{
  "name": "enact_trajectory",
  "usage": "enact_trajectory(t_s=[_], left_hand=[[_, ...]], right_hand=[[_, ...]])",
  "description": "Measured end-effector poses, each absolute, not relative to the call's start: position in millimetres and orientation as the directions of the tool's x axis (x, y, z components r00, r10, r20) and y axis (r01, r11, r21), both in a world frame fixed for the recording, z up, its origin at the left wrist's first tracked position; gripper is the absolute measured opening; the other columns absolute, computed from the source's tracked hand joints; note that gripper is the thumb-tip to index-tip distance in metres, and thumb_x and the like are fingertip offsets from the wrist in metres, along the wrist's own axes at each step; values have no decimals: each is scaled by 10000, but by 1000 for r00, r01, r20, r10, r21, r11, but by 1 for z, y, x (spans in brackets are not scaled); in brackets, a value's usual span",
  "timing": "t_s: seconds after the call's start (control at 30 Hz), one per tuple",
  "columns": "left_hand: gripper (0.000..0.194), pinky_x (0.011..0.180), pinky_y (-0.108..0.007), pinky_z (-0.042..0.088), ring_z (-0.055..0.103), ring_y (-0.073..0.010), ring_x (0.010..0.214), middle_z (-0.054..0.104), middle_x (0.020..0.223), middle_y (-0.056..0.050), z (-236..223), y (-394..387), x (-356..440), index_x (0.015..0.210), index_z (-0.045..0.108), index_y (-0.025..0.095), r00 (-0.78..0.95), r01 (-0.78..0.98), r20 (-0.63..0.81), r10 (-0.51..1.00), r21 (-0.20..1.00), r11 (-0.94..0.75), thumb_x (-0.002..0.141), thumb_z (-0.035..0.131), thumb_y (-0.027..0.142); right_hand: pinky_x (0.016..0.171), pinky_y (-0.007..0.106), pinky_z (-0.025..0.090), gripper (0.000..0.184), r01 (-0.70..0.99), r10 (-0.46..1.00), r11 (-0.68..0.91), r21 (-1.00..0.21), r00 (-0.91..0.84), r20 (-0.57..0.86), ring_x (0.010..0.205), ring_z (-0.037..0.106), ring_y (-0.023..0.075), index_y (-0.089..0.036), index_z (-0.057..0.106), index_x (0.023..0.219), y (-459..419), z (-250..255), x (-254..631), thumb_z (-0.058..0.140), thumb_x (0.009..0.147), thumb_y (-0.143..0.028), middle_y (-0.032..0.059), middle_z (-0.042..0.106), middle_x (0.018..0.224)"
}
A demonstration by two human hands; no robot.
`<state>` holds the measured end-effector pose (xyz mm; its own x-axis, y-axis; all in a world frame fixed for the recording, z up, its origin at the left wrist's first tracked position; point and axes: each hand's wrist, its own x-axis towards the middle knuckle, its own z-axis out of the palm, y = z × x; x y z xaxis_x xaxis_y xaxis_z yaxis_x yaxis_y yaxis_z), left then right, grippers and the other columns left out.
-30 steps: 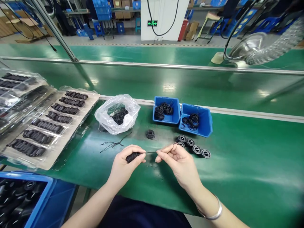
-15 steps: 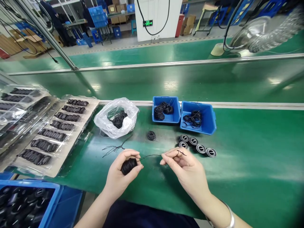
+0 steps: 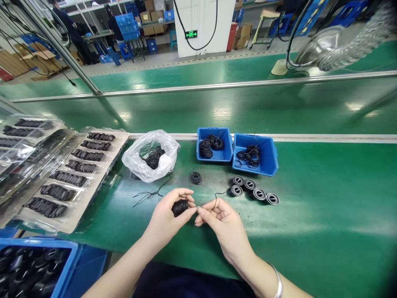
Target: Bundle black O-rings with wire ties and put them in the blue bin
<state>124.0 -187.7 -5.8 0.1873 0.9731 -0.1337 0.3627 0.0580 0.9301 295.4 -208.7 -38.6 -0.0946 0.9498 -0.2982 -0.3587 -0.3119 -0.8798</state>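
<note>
Black cord coil (image 3: 180, 207) gripped above green worktop (image 3: 325, 186)

The left hand (image 3: 167, 219) closes around the coil at the near side of the worktop, fingers curled over it. The right hand (image 3: 223, 227) pinches a thin strand (image 3: 215, 198) of the cord between thumb and fingertips. Just far of the hands lie a small black coil (image 3: 196, 178) and, to the left, loose black strands (image 3: 149, 194). Five slotted black rings (image 3: 249, 188) sit to the right. Two blue bins (image 3: 214, 131) of coils stand at the far edge, beside a clear plastic bag (image 3: 136, 163) of more coils. Blister trays (image 3: 74, 215) of black parts fill the left, above a blue crate (image 3: 37, 242).
</note>
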Motion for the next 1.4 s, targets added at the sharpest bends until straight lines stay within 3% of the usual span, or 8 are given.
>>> enact_trajectory(t_s=[0.2, 0.37, 0.57, 0.77, 0.93, 1.1, 1.23, 1.4], left_hand=[[310, 1005, -417, 499, 644, -277, 1173, 712, 1160, -126, 3, -176, 125, 1157, 630, 185, 264, -46, -316, 911, 940, 339, 894, 664, 347], [460, 1122, -517, 402, 529, -334, 1338, 669, 1283, -171, 3, -179, 129, 1171, 640, 164, 266, -321, -248, 931, 888, 329, 986, 418, 521], [658, 1183, -525, 323, 358, -358, 1458, 508, 1501, -163, -19, -191, 132, 1334, 586, 195, 331, -310, -6, 943, 944, 115, 849, 614, 639], [411, 1164, -491, 359, 478, -314, 1385, 573, 1437, -141, -40, -196, 123, 1305, 648, 223, 402, -337, -17, 915, 927, 165, 989, 500, 441], [423, 1136, -480, 387, 509, -338, 1347, 603, 1392, -159, -40, -194, 108, 1282, 689, 202, 482, -316, -56, 874, 920, 233, 972, 522, 437], [417, 1141, -515, 355, 496, -369, 1340, 593, 1399, -165, -36, -185, 92, 1288, 692, 188, 585, -274, 20, 811, 946, 174, 949, 572, 399], [534, 1151, -535, 324, 471, -402, 1346, 569, 1412, -177, -35, -178, 82, 1334, 654, 160, 662, -289, 84, 745, 945, 150, 883, 654, 447], [392, 1102, -468, 375, 551, -329, 1253, 650, 1309, -153, -37, -177, 78, 1253, 718, 203, 615, -206, 83, 784, 977, 58, 941, 604, 411]], right_hand=[[627, 242, 528, 333, -574, 863, -479, -664, -169, -476, 572, 653, 122, -150, 650, 764, -208, -41, 293, 892, 695, -367, 21, 722, 642], [631, 226, 556, 301, -657, 825, -512, -553, -199, -528, 579, 649, 113, -148, 682, 734, -208, -41, 291, 923, 647, -306, 7, 702, 640], [640, 183, 574, 229, -728, 794, -536, -428, -261, -549, 594, 642, 86, -144, 713, 739, -205, -37, 292, 915, 659, -217, -1, 688, 665], [630, 146, 585, 203, -755, 782, -548, -359, -311, -541, 593, 642, 67, -128, 740, 770, -206, -33, 290, 910, 670, -178, 0, 685, 688], [619, 141, 587, 211, -740, 783, -562, -370, -331, -526, 586, 633, 58, -131, 744, 810, -207, -30, 292, 908, 683, -173, -11, 679, 682], [610, 151, 586, 227, -675, 760, -613, -411, -360, -541, 561, 637, 63, -104, 727, 817, -207, -27, 293, 903, 696, -181, 3, 685, 659], [612, 153, 586, 237, -660, 742, -636, -399, -382, -552, 557, 650, 68, -96, 715, 825, -208, -28, 291, 901, 693, -161, 10, 694, 652], [595, 150, 580, 241, -648, 732, -647, -402, -379, -566, 540, 652, 69, -105, 693, 801, -208, -27, 287, 899, 696, -173, 12, 702, 645]])
